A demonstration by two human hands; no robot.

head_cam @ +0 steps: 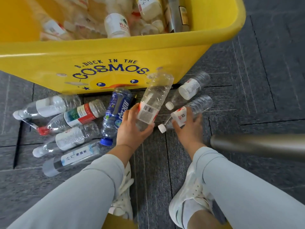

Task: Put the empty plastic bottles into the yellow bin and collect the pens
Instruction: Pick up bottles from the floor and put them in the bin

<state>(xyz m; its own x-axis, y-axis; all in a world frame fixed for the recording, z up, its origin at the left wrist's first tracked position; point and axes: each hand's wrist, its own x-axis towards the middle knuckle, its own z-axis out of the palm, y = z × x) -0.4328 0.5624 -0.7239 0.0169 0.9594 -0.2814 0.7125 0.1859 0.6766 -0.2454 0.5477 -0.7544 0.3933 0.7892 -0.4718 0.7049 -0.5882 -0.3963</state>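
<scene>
- While the person crouches over the carpeted floor [247, 100], the left hand [132, 128] is wrapped around the lower body of a clear barcode-labelled bottle [153, 100], thumb on the near side and fingers under it.
- That bottle's long axis runs from the hand toward 1 o'clock, its far end already lying against the front wall of the yellow bin [115, 52].
- The bin's open mouth lies at 12 o'clock from the left hand, so the coming lift probably goes up and forward over the rim.
- The right hand [189, 124] is curled over a second bottle with a white and red label [179, 116]; how tightly it is closed cannot be told.
- This second bottle points from its white cap at 8 o'clock to its base at 2 o'clock.
- Another white-labelled bottle [189, 88] lies just beyond the right hand at 12 o'clock, near the bin's corner.
- A blue bottle [115, 111] lies just beside the left hand at 10 o'clock, cap toward the person.
- More bottles, among them a red-capped bottle [74, 118], lie well off at 9 o'clock, nearer the left hand.
- A dark pen-like tip [135, 96] shows behind the blue bottle; what it is cannot be told.
</scene>
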